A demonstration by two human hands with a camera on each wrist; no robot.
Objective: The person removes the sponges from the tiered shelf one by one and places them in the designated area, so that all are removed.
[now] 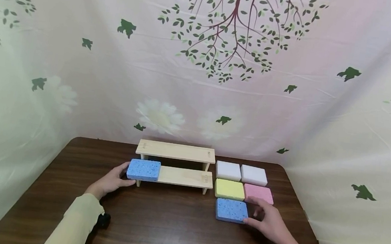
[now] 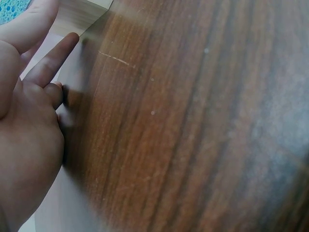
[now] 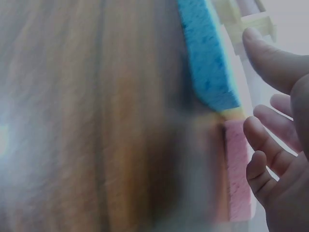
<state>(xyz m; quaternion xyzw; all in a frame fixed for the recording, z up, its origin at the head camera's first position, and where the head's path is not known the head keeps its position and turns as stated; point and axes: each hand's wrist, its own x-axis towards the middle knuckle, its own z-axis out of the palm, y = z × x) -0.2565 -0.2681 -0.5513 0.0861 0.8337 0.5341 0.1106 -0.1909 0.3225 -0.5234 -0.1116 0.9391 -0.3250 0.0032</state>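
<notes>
A blue speckled sponge lies on the left end of the lower wooden shelf. My left hand is at its left edge, thumb by the near corner and fingers beside it; some fingertips are hidden. In the left wrist view those fingers look extended, close to the shelf's end. On the table at right is another blue sponge. Around its right side my right hand spreads thumb and fingers; the right wrist view shows them apart from it. The upper fingers overlap a pink sponge.
Beside the pink sponge lies a yellow sponge. Behind them are two white sponges. A higher wooden shelf stands at the back of the brown table, before a leaf-printed cloth.
</notes>
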